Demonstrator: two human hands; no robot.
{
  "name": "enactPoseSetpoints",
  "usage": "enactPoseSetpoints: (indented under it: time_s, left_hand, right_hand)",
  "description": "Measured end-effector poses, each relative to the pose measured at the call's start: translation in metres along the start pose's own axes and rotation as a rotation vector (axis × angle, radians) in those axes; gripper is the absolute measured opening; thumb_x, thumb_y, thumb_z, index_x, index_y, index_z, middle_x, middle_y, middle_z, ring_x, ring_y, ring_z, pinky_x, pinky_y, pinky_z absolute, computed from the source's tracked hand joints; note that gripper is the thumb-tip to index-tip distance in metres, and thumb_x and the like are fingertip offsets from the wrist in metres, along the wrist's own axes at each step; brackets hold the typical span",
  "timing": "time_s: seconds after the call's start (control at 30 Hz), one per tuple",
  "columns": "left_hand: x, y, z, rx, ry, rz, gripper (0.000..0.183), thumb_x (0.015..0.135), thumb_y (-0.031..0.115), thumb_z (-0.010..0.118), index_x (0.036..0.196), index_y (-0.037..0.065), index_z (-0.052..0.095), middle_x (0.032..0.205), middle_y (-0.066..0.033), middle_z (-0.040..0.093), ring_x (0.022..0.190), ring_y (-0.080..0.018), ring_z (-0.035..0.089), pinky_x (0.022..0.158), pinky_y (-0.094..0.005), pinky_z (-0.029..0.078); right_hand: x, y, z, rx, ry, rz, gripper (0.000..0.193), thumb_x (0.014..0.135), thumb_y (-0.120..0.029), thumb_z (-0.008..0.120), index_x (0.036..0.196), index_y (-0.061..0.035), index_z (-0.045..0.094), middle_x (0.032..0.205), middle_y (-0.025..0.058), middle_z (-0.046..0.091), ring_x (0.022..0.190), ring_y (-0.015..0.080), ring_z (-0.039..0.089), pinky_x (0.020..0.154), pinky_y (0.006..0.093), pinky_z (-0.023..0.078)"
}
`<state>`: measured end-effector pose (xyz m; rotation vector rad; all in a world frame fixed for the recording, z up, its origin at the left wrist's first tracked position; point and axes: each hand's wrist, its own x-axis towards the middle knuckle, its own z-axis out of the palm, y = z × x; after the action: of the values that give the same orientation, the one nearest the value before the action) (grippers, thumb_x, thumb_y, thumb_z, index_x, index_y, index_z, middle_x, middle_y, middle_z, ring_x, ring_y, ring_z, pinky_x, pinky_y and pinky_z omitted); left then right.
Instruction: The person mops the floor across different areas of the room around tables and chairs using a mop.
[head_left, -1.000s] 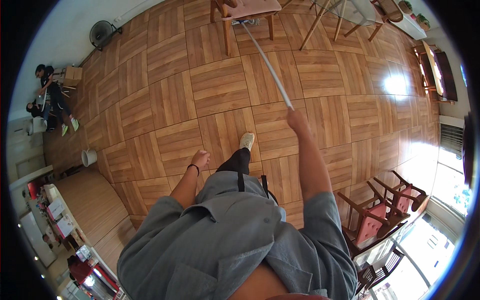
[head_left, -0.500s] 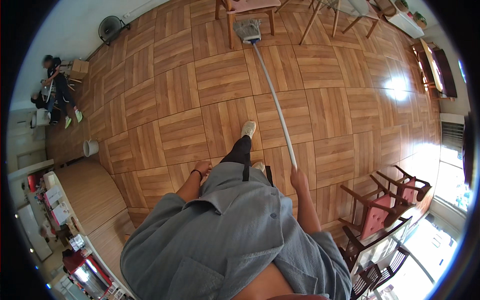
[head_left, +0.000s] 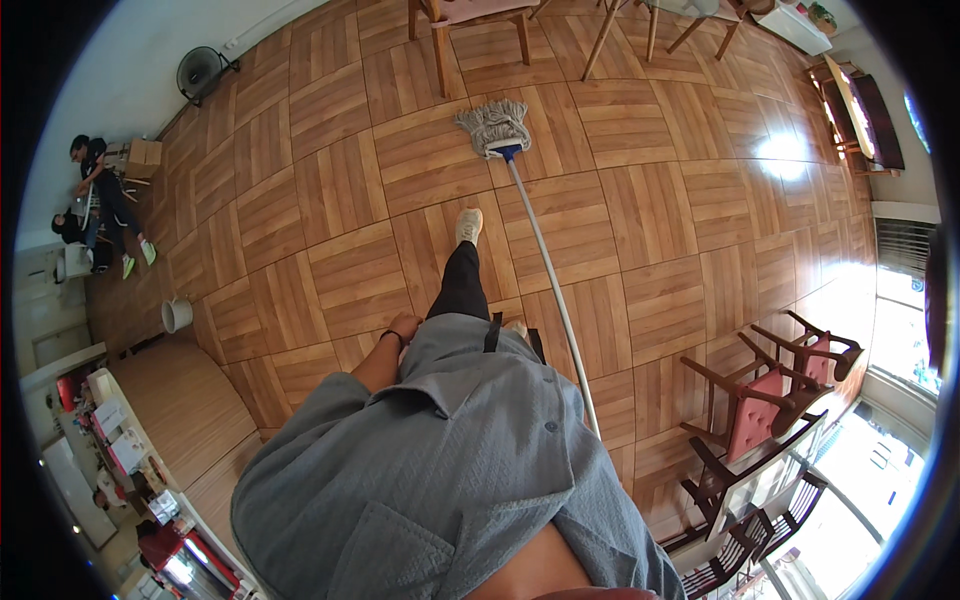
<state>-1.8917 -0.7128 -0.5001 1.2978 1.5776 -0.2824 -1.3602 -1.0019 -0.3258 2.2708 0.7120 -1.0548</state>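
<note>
A string mop [head_left: 497, 127] with grey strands and a blue-and-white clamp lies on the wood-patterned floor ahead of my feet. Its long pale handle [head_left: 550, 268] slants back toward me and disappears beside the right edge of my grey shirt. My right hand is out of sight there, hidden by the shirt. At my left hip hangs my left hand [head_left: 404, 327], a dark band on its wrist. Nothing shows in it, and its fingers are too small and partly hidden to make out.
A pink-seated wooden chair [head_left: 478, 14] stands beyond the mop. Red-cushioned chairs [head_left: 757, 413] line the right side. A white bucket [head_left: 177, 315] sits near a wooden counter [head_left: 190, 385] on the left. Two people and a floor fan [head_left: 203, 75] are at far left.
The mop head has come back toward me, away from the chair leg. My right hand, earlier visible around the handle, has drawn back out of view.
</note>
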Motion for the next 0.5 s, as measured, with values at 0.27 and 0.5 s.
enactPoseSetpoints:
  time_s: [0.27,0.5]
  left_hand:
    - [0.039,0.054,-0.105,-0.437,0.130,-0.324,0.020,0.078,0.016,0.053,0.066,0.002,0.059,0.067,-0.0107,0.061,0.062,-0.0205,0.060,0.059,-0.0347,0.046]
    - [0.067,0.043,-0.188,-0.822,0.208,-0.310,0.019,0.089,0.021,0.050,0.096,0.004,0.053,0.072,-0.0029,0.053,0.062,-0.0127,0.051,0.054,-0.0260,0.042]
  right_hand:
    - [0.004,-0.240,-0.147,0.046,0.070,-0.143,0.067,0.092,-0.057,0.032,0.102,0.0010,0.065,0.099,0.0290,0.061,0.100,0.0447,0.057,0.083,0.0511,0.045]
    - [0.057,-0.507,-0.237,0.071,0.156,-0.494,0.067,0.095,-0.052,0.028,0.099,0.0061,0.062,0.099,0.0336,0.058,0.098,0.0487,0.054,0.083,0.0539,0.043]
